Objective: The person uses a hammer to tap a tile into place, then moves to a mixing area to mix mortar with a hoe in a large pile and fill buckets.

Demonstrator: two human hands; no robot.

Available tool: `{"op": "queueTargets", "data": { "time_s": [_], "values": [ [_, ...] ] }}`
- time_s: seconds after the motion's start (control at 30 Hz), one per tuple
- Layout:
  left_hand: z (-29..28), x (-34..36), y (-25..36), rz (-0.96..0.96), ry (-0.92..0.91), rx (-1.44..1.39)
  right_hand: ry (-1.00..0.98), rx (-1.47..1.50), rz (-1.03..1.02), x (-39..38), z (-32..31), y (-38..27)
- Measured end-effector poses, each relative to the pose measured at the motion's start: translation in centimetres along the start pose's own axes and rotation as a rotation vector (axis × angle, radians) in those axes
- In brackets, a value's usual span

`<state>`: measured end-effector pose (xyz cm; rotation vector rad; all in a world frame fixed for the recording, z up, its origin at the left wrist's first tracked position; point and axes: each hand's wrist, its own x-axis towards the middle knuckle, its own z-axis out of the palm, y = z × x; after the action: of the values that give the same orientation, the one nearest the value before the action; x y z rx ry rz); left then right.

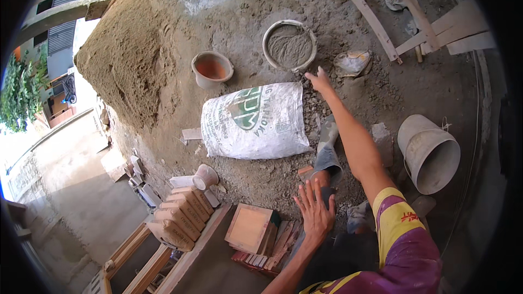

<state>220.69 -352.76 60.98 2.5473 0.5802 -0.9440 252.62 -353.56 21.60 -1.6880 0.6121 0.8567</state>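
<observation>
My right hand (321, 83) reaches forward, just short of the near right rim of a round bucket (265, 49) full of grey wet mortar (290, 46). A finger and thumb show stretched apart with nothing visible between them; the other fingers are partly hidden. My left hand (316, 213) is held flat, fingers spread, in front of my bent leg, holding nothing. A white woven sack (256, 122) with green print lies flat between the mortar bucket and my legs. Left of the mortar bucket stands a smaller bucket (206, 80) with reddish-brown content.
A large sand heap (122, 54) rises at left. An empty grey bucket (427, 152) lies tipped at right, and a crumpled bag (353, 63) sits beside the mortar bucket. Stacked tiles (250, 228), brown paper sacks (182, 215) and a small white pail (205, 176) stand near left. Planks (362, 11) cross the far right.
</observation>
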Motion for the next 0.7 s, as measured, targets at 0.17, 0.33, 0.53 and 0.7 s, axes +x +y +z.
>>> {"op": "queueTargets", "data": {
  "time_s": [0.17, 0.33, 0.53, 0.7],
  "values": [
    [-4.1, 4.9, -1.9, -0.149, -0.063, -0.105, 0.236, 0.488, 0.238, 2.5, 13.2, -7.1],
    [-6.0, 6.3, -1.9, -0.156, -0.089, -0.111, 0.083, 0.505, -0.083, 2.7, 15.1, -10.6],
    [-4.8, 5.4, -0.3, -0.080, -0.081, -0.073, 0.206, 0.138, -0.104, -1.7, 7.3, -11.6],
    [-1.9, 4.2, -0.9, -0.019, 0.011, -0.001, 0.218, 0.195, -0.107, -17.3, 0.8, -8.6]
  ]
}}
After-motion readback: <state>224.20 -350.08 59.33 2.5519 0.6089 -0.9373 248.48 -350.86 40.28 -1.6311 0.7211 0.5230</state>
